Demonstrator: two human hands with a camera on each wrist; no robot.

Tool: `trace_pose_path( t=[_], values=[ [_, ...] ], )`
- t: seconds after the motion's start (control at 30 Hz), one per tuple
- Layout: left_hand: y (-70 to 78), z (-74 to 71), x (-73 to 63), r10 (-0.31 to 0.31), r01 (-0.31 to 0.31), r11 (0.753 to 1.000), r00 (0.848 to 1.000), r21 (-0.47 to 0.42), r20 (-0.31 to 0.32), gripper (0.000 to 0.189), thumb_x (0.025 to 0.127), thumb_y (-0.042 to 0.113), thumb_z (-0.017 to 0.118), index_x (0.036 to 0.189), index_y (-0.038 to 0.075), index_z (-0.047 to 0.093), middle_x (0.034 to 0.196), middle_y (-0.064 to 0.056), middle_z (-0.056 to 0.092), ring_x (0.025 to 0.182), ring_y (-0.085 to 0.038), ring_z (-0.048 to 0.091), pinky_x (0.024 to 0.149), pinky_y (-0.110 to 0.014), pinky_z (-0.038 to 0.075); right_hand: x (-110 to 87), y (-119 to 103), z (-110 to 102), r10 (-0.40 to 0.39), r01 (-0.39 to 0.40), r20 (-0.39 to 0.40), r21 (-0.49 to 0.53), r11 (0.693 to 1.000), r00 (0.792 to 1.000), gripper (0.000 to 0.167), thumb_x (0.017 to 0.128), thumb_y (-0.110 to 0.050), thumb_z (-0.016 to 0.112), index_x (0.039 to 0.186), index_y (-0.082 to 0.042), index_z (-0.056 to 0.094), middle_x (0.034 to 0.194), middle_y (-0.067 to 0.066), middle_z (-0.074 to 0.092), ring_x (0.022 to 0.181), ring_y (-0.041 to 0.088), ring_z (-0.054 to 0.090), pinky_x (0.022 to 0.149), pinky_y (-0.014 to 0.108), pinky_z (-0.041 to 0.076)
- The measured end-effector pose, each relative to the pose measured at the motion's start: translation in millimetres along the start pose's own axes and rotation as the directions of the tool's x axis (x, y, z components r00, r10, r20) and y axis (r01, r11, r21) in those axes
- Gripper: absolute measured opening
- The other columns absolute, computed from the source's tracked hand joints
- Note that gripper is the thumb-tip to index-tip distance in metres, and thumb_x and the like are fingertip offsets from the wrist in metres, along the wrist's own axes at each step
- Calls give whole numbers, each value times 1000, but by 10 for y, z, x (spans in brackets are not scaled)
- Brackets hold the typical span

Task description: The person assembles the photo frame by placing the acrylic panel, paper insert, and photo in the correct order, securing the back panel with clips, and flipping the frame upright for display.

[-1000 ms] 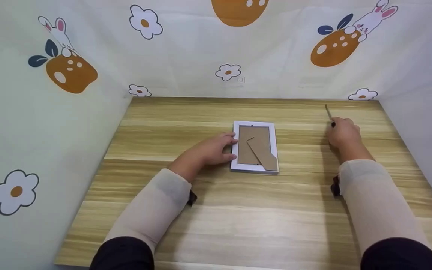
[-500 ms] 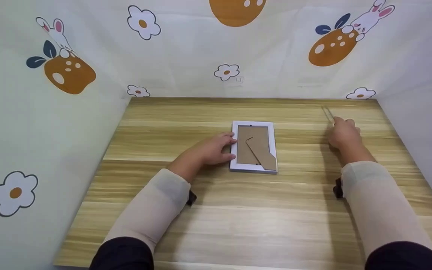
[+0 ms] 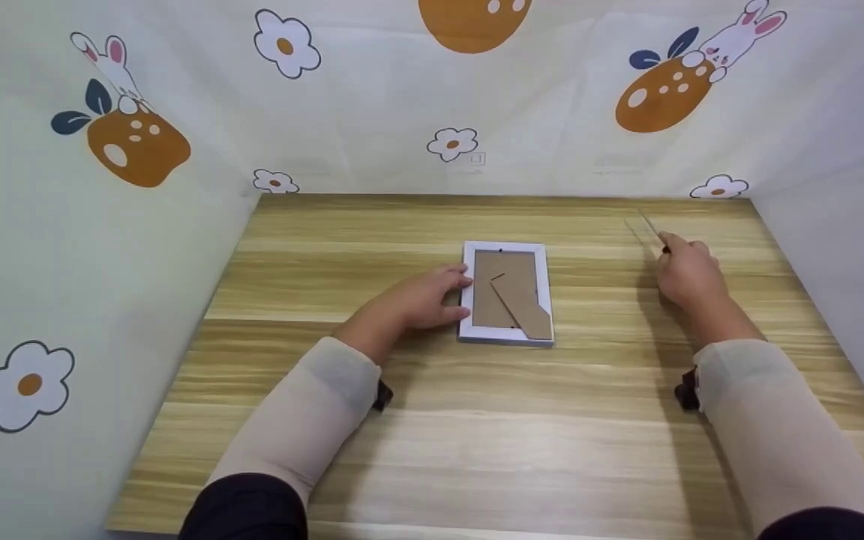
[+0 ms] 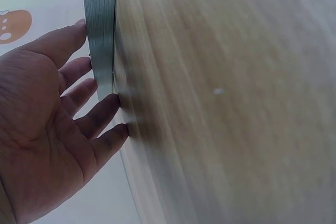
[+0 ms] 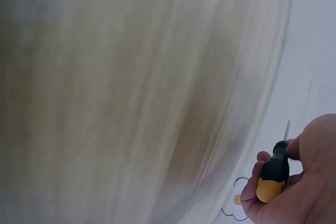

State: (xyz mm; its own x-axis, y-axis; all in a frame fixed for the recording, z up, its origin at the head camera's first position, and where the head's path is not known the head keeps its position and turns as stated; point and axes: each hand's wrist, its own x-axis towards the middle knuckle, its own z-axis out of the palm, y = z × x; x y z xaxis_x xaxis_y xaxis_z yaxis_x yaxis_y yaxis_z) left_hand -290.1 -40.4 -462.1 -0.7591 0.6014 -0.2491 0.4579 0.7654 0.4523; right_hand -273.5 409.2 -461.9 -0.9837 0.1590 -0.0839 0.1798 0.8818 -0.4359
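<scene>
A white picture frame point(image 3: 541, 277) lies face down on the wooden table point(image 3: 432, 457), showing its brown backing board point(image 3: 518, 267) and a cardboard stand flap point(image 3: 534, 319). My left hand point(image 3: 426, 300) rests at the frame's left side, fingertips and thumb against its edge. In the left wrist view those fingers are loosely spread along the frame's side point(image 4: 100, 30). My right hand point(image 3: 691, 274) holds a screwdriver off to the frame's right, its thin metal shaft point(image 3: 648, 221) pointing away from me. Its black and yellow handle point(image 5: 273, 174) sits within my curled fingers in the right wrist view.
Behind the table hangs a pale cloth backdrop point(image 3: 372, 127) printed with rabbits, oranges and flowers, and similar cloth walls stand at the left point(image 3: 139, 247) and right. A small black device point(image 3: 688, 390) sits at my right wrist, another point(image 3: 383, 395) at the left.
The screwdriver in my right hand has swung its tip leftward and lifted, and the right forearm has shifted right. My left hand and the picture frame have stayed in place.
</scene>
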Motion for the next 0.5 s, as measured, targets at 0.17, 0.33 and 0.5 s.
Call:
trace_pose_path(
  t=[0.17, 0.33, 0.5],
  values=[
    [-3, 2, 7, -3, 3, 1000, 1000, -3, 4, 65, 106, 46, 64, 164, 21, 45, 180, 1, 26, 166, -23, 27, 136, -45, 25, -87, -59, 30, -40, 41, -34, 21, 999, 999, 53, 115, -22, 27, 167, -9, 34, 153, 39, 39, 132, 67, 43, 113, 78, 38],
    [-16, 2, 16, 4, -4, 1000, 1000, -16, 3, 65, 106, 46, 65, 163, 20, 47, 179, 1, 27, 166, -23, 27, 136, -45, 24, -219, -175, 54, -109, 112, -63, 44, 993, 992, 52, 115, -16, 34, 166, -14, 38, 148, 34, 46, 132, 62, 49, 111, 76, 42],
    [-18, -6, 10, 27, -27, 1000, 1000, -5, -6, 65, 106, 43, 66, 162, 16, 48, 178, -2, 29, 166, -24, 29, 136, -43, 25, -369, -264, 91, -217, 222, -137, 21, 975, 967, 48, 113, -12, 39, 161, -13, 48, 135, 31, 55, 120, 58, 60, 100, 72, 51]
  ],
)
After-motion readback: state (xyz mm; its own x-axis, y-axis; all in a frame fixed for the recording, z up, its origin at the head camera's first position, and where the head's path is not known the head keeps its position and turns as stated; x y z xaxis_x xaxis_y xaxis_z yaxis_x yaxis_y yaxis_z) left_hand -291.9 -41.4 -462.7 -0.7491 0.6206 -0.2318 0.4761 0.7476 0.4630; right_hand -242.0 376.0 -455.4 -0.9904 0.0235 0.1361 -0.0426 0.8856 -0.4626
